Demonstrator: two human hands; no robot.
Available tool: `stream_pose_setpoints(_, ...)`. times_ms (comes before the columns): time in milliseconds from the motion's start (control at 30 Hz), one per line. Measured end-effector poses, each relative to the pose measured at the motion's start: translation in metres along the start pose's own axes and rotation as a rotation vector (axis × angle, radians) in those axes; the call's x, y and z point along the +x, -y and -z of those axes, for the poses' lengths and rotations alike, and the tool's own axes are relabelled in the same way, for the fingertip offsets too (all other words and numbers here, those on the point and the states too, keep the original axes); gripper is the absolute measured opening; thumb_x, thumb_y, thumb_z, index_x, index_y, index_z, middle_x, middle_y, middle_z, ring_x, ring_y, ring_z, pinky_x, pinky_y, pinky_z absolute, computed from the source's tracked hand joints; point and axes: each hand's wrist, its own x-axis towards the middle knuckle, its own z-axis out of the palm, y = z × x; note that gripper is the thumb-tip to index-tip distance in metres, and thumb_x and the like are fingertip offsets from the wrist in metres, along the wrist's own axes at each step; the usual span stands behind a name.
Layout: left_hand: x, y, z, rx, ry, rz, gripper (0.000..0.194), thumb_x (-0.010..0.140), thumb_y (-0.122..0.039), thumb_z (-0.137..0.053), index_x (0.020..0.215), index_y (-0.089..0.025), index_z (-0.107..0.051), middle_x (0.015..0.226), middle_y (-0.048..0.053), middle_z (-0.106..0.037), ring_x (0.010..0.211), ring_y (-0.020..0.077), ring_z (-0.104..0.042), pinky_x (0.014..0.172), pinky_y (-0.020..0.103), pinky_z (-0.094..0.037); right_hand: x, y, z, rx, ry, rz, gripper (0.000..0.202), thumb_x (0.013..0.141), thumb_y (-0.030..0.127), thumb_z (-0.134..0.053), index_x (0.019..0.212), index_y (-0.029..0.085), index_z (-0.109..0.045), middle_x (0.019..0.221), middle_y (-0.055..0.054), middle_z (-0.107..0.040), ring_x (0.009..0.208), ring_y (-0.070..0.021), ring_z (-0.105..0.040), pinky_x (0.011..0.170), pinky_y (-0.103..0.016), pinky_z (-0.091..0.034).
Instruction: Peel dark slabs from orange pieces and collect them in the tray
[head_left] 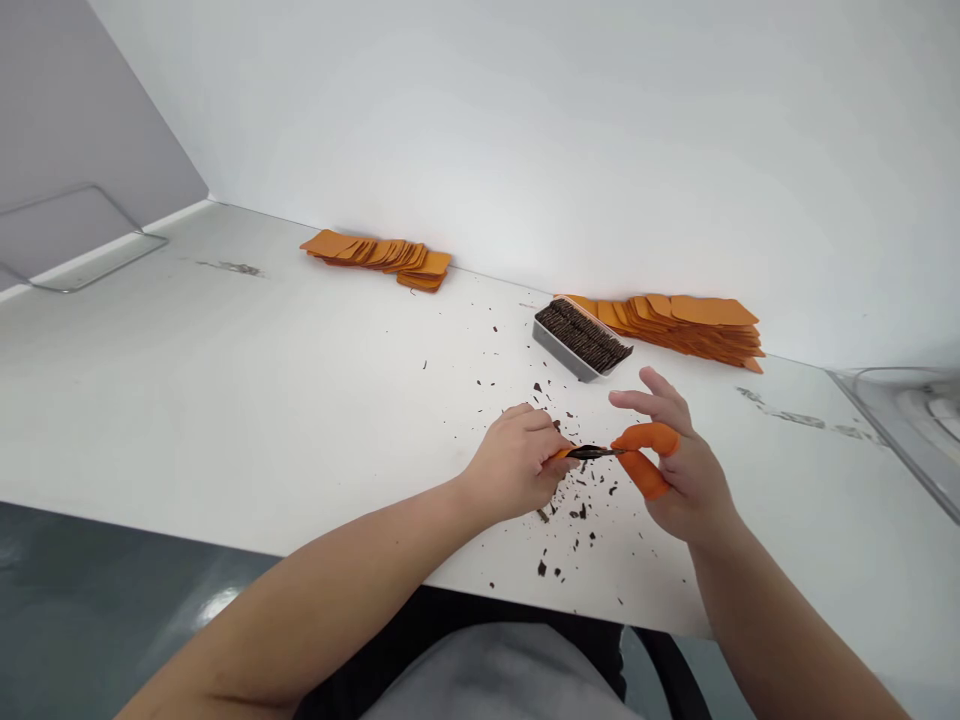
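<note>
At the far left a wire frame (94,262) stands on my white worktop (300,400), with a scuffed patch (236,268) right of it. Next, near the wall, the left row of orange pieces (367,252) lies overlapped.

My left hand (521,460) comes in from below, its fingers closed on a small orange piece (561,453). From that runs a thin dark strip (592,453), over a scatter of dark flakes (582,512). Beyond it sits a shallow box (556,350) packed with dark slips (583,337), tilted across the worktop.

My right hand (690,485) has thumb and forefinger in orange finger covers (651,437), pinched together at the strip's far end; the other fingers stand spread. Behind it the right row of orange pieces (705,312) lies near the wall, and a metal tray (885,420) fills the right edge.

I judge I'm working the dark strip against the orange piece, though I can't tell whether it goes in or out. The next move calls for a steady left grip and a light right pinch.
</note>
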Motion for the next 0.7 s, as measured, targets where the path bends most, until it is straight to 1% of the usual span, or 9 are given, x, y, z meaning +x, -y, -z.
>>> stream_pose_setpoints(133,-0.001,0.001,-0.002,0.042,0.019,0.011,0.006,0.081,-0.016,-0.067,0.076,-0.014,-0.069,0.066,0.003,-0.059,0.066,0.0161,-0.051,0.064,0.029,-0.044,0.005,0.006,0.006,-0.143,0.119,0.027,0.014,0.089,0.01,-0.049,0.092,0.023,-0.055,0.131,-0.007,-0.052,0.144,-0.0355,-0.019,0.113,-0.067,-0.011)
stream_pose_setpoints(200,-0.002,0.002,-0.003,0.057,0.036,0.023,0.007,0.082,-0.017,-0.066,0.076,-0.014,-0.068,0.067,0.003,-0.06,0.067,0.0164,-0.051,0.065,0.029,-0.044,0.007,0.009,0.002,-0.187,0.167,0.036,0.015,0.09,0.011,-0.048,0.091,0.023,-0.055,0.131,-0.006,-0.053,0.144,-0.0353,-0.019,0.113,-0.067,-0.009)
stream_pose_setpoints(233,-0.002,0.003,-0.003,0.062,0.043,0.036,0.008,0.083,-0.017,-0.065,0.076,-0.014,-0.068,0.068,0.003,-0.06,0.067,0.0166,-0.051,0.065,0.029,-0.044,0.008,0.01,-0.002,-0.191,0.169,0.037,0.015,0.09,0.01,-0.048,0.091,0.023,-0.056,0.13,-0.006,-0.054,0.143,-0.0352,-0.02,0.112,-0.066,-0.01)
stream_pose_setpoints(300,-0.001,0.006,-0.003,0.076,0.053,0.076,0.011,0.084,-0.017,-0.064,0.074,-0.014,-0.067,0.068,0.004,-0.06,0.068,0.0167,-0.052,0.066,0.029,-0.045,0.008,0.011,-0.012,-0.172,0.112,0.023,0.015,0.09,0.01,-0.049,0.092,0.023,-0.056,0.125,-0.006,-0.057,0.141,-0.0347,-0.027,0.112,-0.066,-0.016)
stream_pose_setpoints(400,0.0,0.008,-0.001,0.09,0.07,0.169,0.015,0.084,-0.018,-0.063,0.069,-0.015,-0.066,0.067,0.003,-0.058,0.066,0.0167,-0.052,0.064,0.03,-0.043,0.006,0.012,-0.027,-0.172,-0.043,-0.02,0.018,0.089,0.01,-0.052,0.097,0.025,-0.059,0.12,-0.006,-0.059,0.134,-0.0344,-0.038,0.11,-0.065,-0.023)
stream_pose_setpoints(467,0.002,0.008,0.0,0.067,0.083,0.236,0.015,0.084,-0.017,-0.064,0.069,-0.015,-0.066,0.066,0.003,-0.057,0.066,0.0167,-0.052,0.062,0.029,-0.042,0.004,0.012,-0.032,-0.201,-0.153,-0.024,0.024,0.088,0.01,-0.055,0.105,0.027,-0.061,0.12,-0.006,-0.058,0.132,-0.0349,-0.041,0.109,-0.065,-0.024)
stream_pose_setpoints(533,0.003,0.006,0.001,0.028,0.08,0.291,0.013,0.083,-0.016,-0.065,0.07,-0.015,-0.067,0.066,0.002,-0.057,0.067,0.0164,-0.053,0.06,0.028,-0.041,0.002,0.013,-0.034,-0.218,-0.252,-0.001,0.032,0.087,0.012,-0.059,0.114,0.029,-0.06,0.123,-0.007,-0.056,0.132,-0.036,-0.041,0.109,-0.065,-0.025)
stream_pose_setpoints(600,0.003,0.005,0.002,-0.006,0.066,0.322,0.011,0.082,-0.015,-0.066,0.072,-0.015,-0.068,0.068,0.002,-0.058,0.069,0.0163,-0.054,0.061,0.028,-0.042,0.002,0.015,-0.035,-0.224,-0.268,0.019,0.037,0.086,0.019,-0.063,0.12,0.031,-0.059,0.126,-0.008,-0.053,0.133,-0.0382,-0.038,0.108,-0.066,-0.026)
stream_pose_setpoints(700,0.003,0.005,0.004,-0.028,0.037,0.363,0.012,0.082,-0.013,-0.065,0.071,-0.016,-0.068,0.067,0.002,-0.058,0.069,0.0163,-0.053,0.062,0.028,-0.043,0.0,0.017,-0.041,-0.231,-0.159,0.01,0.047,0.083,0.028,-0.067,0.129,0.03,-0.054,0.131,-0.011,-0.051,0.134,-0.0409,-0.034,0.106,-0.068,-0.028)
